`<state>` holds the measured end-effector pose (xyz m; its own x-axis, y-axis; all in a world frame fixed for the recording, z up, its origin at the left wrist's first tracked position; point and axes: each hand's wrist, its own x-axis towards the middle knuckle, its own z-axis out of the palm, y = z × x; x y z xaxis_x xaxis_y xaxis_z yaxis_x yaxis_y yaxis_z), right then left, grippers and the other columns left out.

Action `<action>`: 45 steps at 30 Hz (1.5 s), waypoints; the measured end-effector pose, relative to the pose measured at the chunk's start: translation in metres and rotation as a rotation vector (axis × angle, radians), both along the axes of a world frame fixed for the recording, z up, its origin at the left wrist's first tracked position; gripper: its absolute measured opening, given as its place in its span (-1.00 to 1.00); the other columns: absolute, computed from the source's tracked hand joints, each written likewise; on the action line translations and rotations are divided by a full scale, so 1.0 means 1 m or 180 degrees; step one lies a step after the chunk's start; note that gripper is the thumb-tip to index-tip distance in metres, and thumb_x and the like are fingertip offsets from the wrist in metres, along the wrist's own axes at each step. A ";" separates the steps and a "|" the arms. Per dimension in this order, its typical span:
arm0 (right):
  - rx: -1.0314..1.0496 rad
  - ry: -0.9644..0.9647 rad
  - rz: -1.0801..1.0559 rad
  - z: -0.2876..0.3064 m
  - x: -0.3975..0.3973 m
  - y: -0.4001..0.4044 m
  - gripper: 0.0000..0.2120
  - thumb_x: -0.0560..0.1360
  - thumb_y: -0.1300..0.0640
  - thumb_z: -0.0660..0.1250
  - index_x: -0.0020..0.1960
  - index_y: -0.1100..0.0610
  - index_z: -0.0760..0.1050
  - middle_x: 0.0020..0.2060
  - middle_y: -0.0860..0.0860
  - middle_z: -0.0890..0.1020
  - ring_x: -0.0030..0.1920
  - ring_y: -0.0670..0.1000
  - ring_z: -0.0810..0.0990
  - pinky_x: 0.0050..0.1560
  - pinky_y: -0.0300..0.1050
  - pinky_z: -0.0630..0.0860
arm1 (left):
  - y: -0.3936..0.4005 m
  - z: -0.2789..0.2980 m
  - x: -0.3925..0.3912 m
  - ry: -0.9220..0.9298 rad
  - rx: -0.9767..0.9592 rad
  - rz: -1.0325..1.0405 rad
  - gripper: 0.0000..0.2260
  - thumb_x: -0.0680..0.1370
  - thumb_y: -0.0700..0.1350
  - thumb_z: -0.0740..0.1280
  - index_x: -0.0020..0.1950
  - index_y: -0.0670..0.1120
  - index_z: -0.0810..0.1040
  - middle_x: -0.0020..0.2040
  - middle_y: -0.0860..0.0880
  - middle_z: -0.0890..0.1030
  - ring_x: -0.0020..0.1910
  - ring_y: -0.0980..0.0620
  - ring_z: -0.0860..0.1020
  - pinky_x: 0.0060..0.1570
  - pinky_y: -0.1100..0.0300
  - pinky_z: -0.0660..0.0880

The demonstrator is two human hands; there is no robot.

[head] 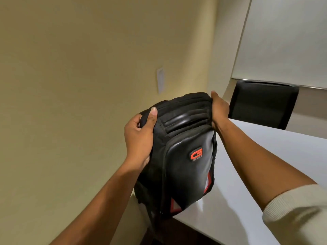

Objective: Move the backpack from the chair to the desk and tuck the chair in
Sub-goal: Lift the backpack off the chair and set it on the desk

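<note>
A black backpack [184, 161] with a red logo and red-white reflective triangles stands upright in the middle of the view, its base at the near corner of the white desk [256, 174]. My left hand [139, 138] grips its upper left side, thumb on top. Its upper right corner is clasped by my right hand [219, 110]. Whether the base rests on the desk or hangs just above the edge is unclear. A black chair [261, 105] stands at the far side of the desk.
A beige wall [70, 85] with a white plate [160, 80] runs along the left. A whiteboard [283, 41] hangs on the far right wall above the chair. Dark floor shows below the desk corner.
</note>
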<state>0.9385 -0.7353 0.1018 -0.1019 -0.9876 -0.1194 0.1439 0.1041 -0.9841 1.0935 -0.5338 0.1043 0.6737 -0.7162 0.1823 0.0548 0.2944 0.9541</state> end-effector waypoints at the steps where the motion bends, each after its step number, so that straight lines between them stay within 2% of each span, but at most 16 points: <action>1: 0.0020 -0.0003 -0.0028 -0.003 0.004 -0.010 -0.72 0.53 -0.07 0.27 -0.21 0.11 0.51 -0.25 0.05 0.60 -0.14 0.07 0.59 0.09 0.07 0.56 | -0.009 -0.004 0.001 0.0006 0.0021 0.0014 -0.66 0.56 0.04 0.47 -0.17 -0.24 0.60 -0.18 -0.18 0.65 -0.17 -0.10 0.63 0.03 -0.23 0.65; 3: 0.0052 0.0019 -0.0028 -0.009 0.010 -0.027 -0.71 0.53 -0.05 0.27 -0.25 0.12 0.48 -0.28 0.04 0.57 -0.16 0.07 0.56 0.02 0.05 0.55 | -0.025 -0.012 0.004 0.0028 0.0098 0.0087 -0.64 0.55 0.05 0.47 -0.19 -0.25 0.56 -0.19 -0.21 0.60 -0.19 -0.11 0.58 0.01 -0.20 0.64; 6: 0.0119 0.0006 0.0036 -0.017 0.019 -0.050 -0.71 0.53 -0.05 0.26 -0.26 0.11 0.46 -0.31 0.01 0.55 -0.21 0.03 0.52 -0.09 -0.02 0.50 | -0.047 -0.021 0.005 -0.0041 0.0061 0.0310 -0.58 0.55 0.05 0.46 -0.21 -0.30 0.49 -0.26 -0.17 0.51 -0.26 -0.08 0.48 -0.14 -0.11 0.59; 10: 0.0202 -0.0039 0.0205 -0.025 0.031 -0.078 -0.73 0.54 -0.04 0.27 -0.24 0.11 0.46 -0.31 0.00 0.56 -0.26 0.01 0.53 -0.17 -0.07 0.48 | -0.071 -0.034 0.003 -0.0282 -0.0085 0.0541 -0.54 0.60 0.00 0.44 -0.20 -0.37 0.42 -0.32 -0.23 0.43 -0.30 -0.10 0.43 -0.30 -0.08 0.49; 12: 0.0174 0.0051 0.0330 -0.027 0.038 -0.092 -0.72 0.55 -0.05 0.25 -0.23 0.11 0.48 -0.28 0.02 0.59 -0.24 0.02 0.55 -0.10 -0.02 0.50 | -0.082 -0.039 0.001 -0.0304 -0.0039 0.0730 -0.55 0.59 0.01 0.45 -0.26 -0.30 0.40 -0.34 -0.14 0.39 -0.33 -0.05 0.39 -0.31 0.03 0.42; 15: 0.0134 0.0114 0.0551 -0.030 0.049 -0.109 -0.69 0.57 -0.07 0.23 -0.22 0.12 0.49 -0.24 0.04 0.61 -0.18 0.06 0.57 -0.03 0.02 0.52 | -0.095 -0.043 0.001 -0.0300 0.0047 0.0996 -0.58 0.59 0.00 0.46 -0.36 -0.07 0.36 -0.41 0.06 0.33 -0.37 0.08 0.31 -0.33 0.21 0.34; 17: 0.0100 0.0095 0.0729 -0.034 0.057 -0.117 -0.68 0.58 -0.09 0.22 -0.20 0.11 0.51 -0.21 0.04 0.63 -0.16 0.05 0.59 -0.05 -0.01 0.52 | -0.100 -0.050 0.004 -0.0278 0.0065 0.1118 -0.57 0.58 0.02 0.46 -0.35 -0.11 0.35 -0.37 -0.01 0.32 -0.33 0.03 0.30 -0.29 0.17 0.32; 21: 0.0101 0.0179 0.1041 -0.048 0.073 -0.130 -0.64 0.60 -0.12 0.19 -0.11 0.16 0.54 -0.14 0.08 0.65 -0.09 0.07 0.61 -0.03 -0.01 0.53 | -0.107 -0.068 0.008 -0.0269 0.0027 0.1308 -0.49 0.57 0.05 0.46 -0.23 -0.35 0.36 -0.29 -0.11 0.35 -0.26 -0.07 0.30 -0.20 0.05 0.32; 23: 0.0123 0.0220 0.1166 -0.058 0.078 -0.133 -0.62 0.61 -0.13 0.17 -0.09 0.17 0.52 -0.13 0.09 0.63 -0.10 0.05 0.60 -0.10 -0.05 0.53 | -0.109 -0.077 0.008 -0.0300 0.0102 0.1378 -0.50 0.57 0.04 0.46 -0.27 -0.30 0.33 -0.31 -0.11 0.31 -0.27 -0.07 0.27 -0.21 0.06 0.29; 25: 0.0216 0.0261 0.1223 -0.070 0.082 -0.136 -0.62 0.61 -0.14 0.17 -0.11 0.14 0.53 -0.14 0.07 0.64 -0.12 0.03 0.60 -0.17 -0.09 0.48 | -0.110 -0.088 0.007 -0.0296 0.0192 0.1430 -0.54 0.57 0.02 0.47 -0.34 -0.14 0.31 -0.36 -0.04 0.27 -0.32 0.00 0.25 -0.26 0.11 0.26; 28: 0.0323 0.0215 0.1236 -0.082 0.087 -0.140 -0.63 0.61 -0.14 0.18 -0.14 0.13 0.52 -0.14 0.08 0.64 -0.12 0.03 0.60 -0.16 -0.08 0.48 | -0.113 -0.097 0.007 -0.0271 0.0206 0.1450 -0.56 0.57 0.04 0.46 -0.36 -0.02 0.30 -0.39 0.09 0.28 -0.35 0.08 0.25 -0.30 0.15 0.27; 34: 0.0243 0.0168 0.1121 -0.076 0.099 -0.158 -0.65 0.59 -0.12 0.20 -0.17 0.15 0.44 -0.22 0.06 0.54 -0.23 0.01 0.50 -0.20 -0.08 0.45 | -0.135 -0.095 0.016 -0.0260 0.0070 0.1534 -0.56 0.55 0.11 0.45 -0.33 -0.08 0.32 -0.34 -0.01 0.28 -0.28 -0.01 0.26 -0.21 0.08 0.29; 36: 0.0196 0.0233 0.1114 -0.076 0.100 -0.165 -0.66 0.59 -0.11 0.19 -0.17 0.15 0.44 -0.23 0.05 0.53 -0.24 0.00 0.48 -0.20 -0.07 0.44 | -0.140 -0.098 0.017 -0.0266 0.0093 0.1533 -0.56 0.57 0.09 0.45 -0.34 -0.05 0.31 -0.36 0.05 0.28 -0.30 0.06 0.27 -0.24 0.14 0.32; 39: 0.0220 0.0273 0.1140 -0.083 0.097 -0.171 -0.65 0.59 -0.11 0.18 -0.18 0.14 0.45 -0.24 0.04 0.55 -0.22 0.00 0.50 -0.22 -0.10 0.45 | -0.147 -0.105 0.016 -0.0356 0.0232 0.1537 -0.57 0.59 0.05 0.44 -0.40 0.11 0.32 -0.40 0.19 0.29 -0.36 0.16 0.27 -0.28 0.30 0.33; 42: 0.0225 0.0359 0.1246 -0.093 0.090 -0.173 -0.63 0.60 -0.14 0.18 -0.18 0.12 0.48 -0.19 0.04 0.60 -0.17 0.00 0.55 -0.17 -0.11 0.47 | -0.149 -0.114 0.014 -0.0447 0.0284 0.1543 -0.67 0.60 0.09 0.41 -0.35 0.18 0.45 -0.40 0.24 0.42 -0.36 0.24 0.39 -0.26 0.40 0.39; 45: 0.0191 0.0489 0.1362 -0.096 0.089 -0.172 -0.59 0.61 -0.19 0.15 -0.14 0.11 0.51 -0.12 0.04 0.64 -0.11 0.00 0.58 -0.15 -0.13 0.46 | -0.146 -0.121 0.015 -0.0464 0.0305 0.1563 -0.76 0.58 0.17 0.39 -0.23 0.13 0.52 -0.35 0.26 0.54 -0.31 0.28 0.49 -0.21 0.40 0.46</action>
<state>1.0273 -0.9073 0.0058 0.2928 -0.9365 -0.1931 -0.0715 0.1800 -0.9811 1.1088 -0.6802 -0.0172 0.9069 -0.3402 0.2484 -0.2034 0.1628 0.9655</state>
